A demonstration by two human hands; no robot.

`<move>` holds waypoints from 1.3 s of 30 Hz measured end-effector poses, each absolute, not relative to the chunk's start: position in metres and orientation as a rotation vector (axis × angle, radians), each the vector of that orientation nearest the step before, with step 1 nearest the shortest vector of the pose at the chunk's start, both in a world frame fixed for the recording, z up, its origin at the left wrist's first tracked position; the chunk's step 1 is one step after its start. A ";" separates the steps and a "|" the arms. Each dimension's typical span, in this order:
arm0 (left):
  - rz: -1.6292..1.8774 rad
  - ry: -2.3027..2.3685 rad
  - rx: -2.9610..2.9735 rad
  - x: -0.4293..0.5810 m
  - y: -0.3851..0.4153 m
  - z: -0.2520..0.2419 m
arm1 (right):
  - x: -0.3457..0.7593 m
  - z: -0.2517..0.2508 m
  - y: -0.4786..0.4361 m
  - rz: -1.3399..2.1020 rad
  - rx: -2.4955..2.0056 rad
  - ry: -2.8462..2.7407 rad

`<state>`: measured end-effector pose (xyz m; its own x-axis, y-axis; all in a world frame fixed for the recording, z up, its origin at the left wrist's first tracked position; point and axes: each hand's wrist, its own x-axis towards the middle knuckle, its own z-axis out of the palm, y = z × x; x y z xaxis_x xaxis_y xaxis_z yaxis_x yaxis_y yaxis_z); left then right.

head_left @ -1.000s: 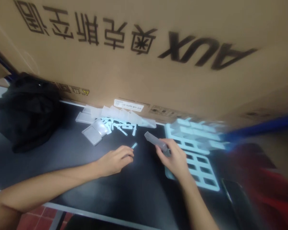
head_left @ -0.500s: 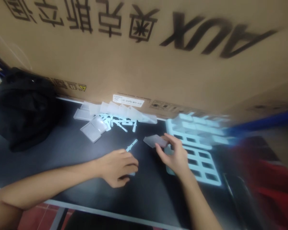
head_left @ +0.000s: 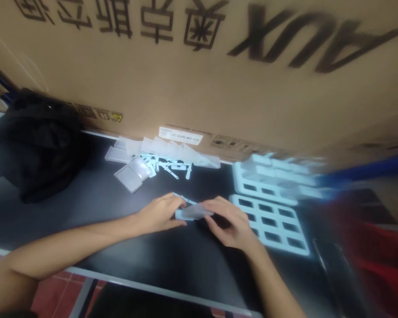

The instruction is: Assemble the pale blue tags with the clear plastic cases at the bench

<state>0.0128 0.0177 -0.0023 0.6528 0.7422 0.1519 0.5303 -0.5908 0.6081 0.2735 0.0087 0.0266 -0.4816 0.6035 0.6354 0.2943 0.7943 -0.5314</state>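
My left hand point(head_left: 161, 214) is closed on a light blue plastic piece point(head_left: 181, 215), whose narrow strip point(head_left: 186, 200) juts out above the fingers. A thin translucent plastic cover point(head_left: 198, 212) is pinched between the thumb and fingers of my right hand point(head_left: 230, 223). The cover overlaps the blue piece in front of me; whether the two are joined I cannot tell. Behind my hands lies a heap of small light blue plastic parts point(head_left: 172, 168). More translucent covers point(head_left: 128, 176) lie around that heap.
A light blue tray point(head_left: 281, 225) with rectangular openings lies to the right. Behind it, another such tray point(head_left: 252, 183) carries several blocky pieces. A black bag point(head_left: 36, 145) sits at the left. A large cardboard box point(head_left: 135, 84) walls off the back of the black table point(head_left: 146, 260).
My right hand has moved left with the translucent cover to meet the blue piece. My left hand has lifted and turned, showing the blue piece more.
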 end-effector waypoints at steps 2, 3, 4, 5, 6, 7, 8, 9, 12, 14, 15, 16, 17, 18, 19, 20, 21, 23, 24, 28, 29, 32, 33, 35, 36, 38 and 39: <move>0.583 0.975 2.315 0.013 0.017 -0.005 | 0.269 0.025 0.010 0.487 -0.612 -2.128; 0.605 0.974 2.303 0.013 0.017 -0.006 | 0.268 0.025 0.010 0.497 -0.595 -2.139; 0.621 0.977 2.291 0.014 0.017 -0.007 | 0.267 0.025 0.011 0.500 -0.585 -2.147; 0.631 0.979 2.281 0.014 0.017 -0.007 | 0.266 0.026 0.011 0.497 -0.582 -2.152; 0.635 0.979 2.276 0.014 0.017 -0.007 | 0.266 0.027 0.011 0.493 -0.584 -2.156; 0.633 0.976 2.273 0.014 0.016 -0.007 | 0.265 0.028 0.011 0.487 -0.587 -2.160; 0.628 0.972 2.272 0.014 0.016 -0.007 | 0.265 0.029 0.010 0.483 -0.589 -2.164; 0.622 0.970 2.271 0.013 0.016 -0.006 | 0.264 0.030 0.009 0.482 -0.591 -2.169; 0.601 0.987 2.255 0.013 0.017 -0.004 | 0.260 0.033 0.006 0.478 -0.579 -2.190; 0.591 0.994 2.239 0.013 0.017 -0.003 | 0.258 0.034 0.005 0.460 -0.576 -2.201; 0.587 0.993 2.233 0.013 0.017 -0.003 | 0.257 0.035 0.004 0.452 -0.580 -2.204; 0.583 0.993 2.227 0.013 0.017 -0.003 | 0.257 0.035 0.005 0.446 -0.588 -2.207; 0.580 0.992 2.223 0.013 0.016 -0.004 | 0.258 0.035 0.005 0.447 -0.597 -2.208; 0.577 0.993 2.220 0.013 0.016 -0.004 | 0.259 0.035 0.005 0.453 -0.602 -2.210; 0.577 0.996 2.216 0.013 0.016 -0.005 | 0.260 0.034 0.006 0.458 -0.603 -2.214; 0.579 0.998 2.210 0.013 0.016 -0.006 | 0.262 0.034 0.006 0.457 -0.601 -2.222; 0.582 1.000 2.203 0.013 0.016 -0.007 | 0.263 0.034 0.006 0.449 -0.602 -2.234; 0.586 1.002 2.187 0.012 0.015 -0.008 | 0.264 0.034 0.004 0.413 -0.614 -2.271; 0.584 1.004 2.180 0.012 0.015 -0.008 | 0.264 0.034 0.004 0.390 -0.626 -2.290; 0.550 1.019 2.178 0.013 0.015 -0.005 | 0.261 0.035 0.000 0.374 -0.672 -2.326; 0.537 1.025 2.183 0.013 0.015 -0.003 | 0.261 0.035 0.000 0.413 -0.678 -2.326; 0.544 1.009 2.171 0.014 0.015 0.001 | 0.265 0.038 0.002 0.637 -0.702 -2.314; 0.593 1.001 2.149 0.013 0.015 0.003 | 0.268 0.039 0.005 0.704 -0.712 -2.299; 0.757 1.002 2.070 0.013 0.016 0.004 | 0.274 0.039 0.015 0.731 -0.790 -2.255; 0.847 1.016 2.015 0.012 0.018 0.004 | 0.277 0.039 0.023 0.676 -0.870 -2.233; 0.977 1.034 1.904 0.010 0.021 0.003 | 0.282 0.035 0.045 0.480 -1.075 -2.230; 1.007 1.023 1.856 0.009 0.023 0.002 | 0.284 0.032 0.057 0.359 -1.178 -2.252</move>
<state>0.0090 0.0226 0.0019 0.3637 0.8929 0.2656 0.2803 -0.3768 0.8829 0.2837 0.0572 0.0321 -0.4520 0.8167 0.3586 0.6649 0.5765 -0.4749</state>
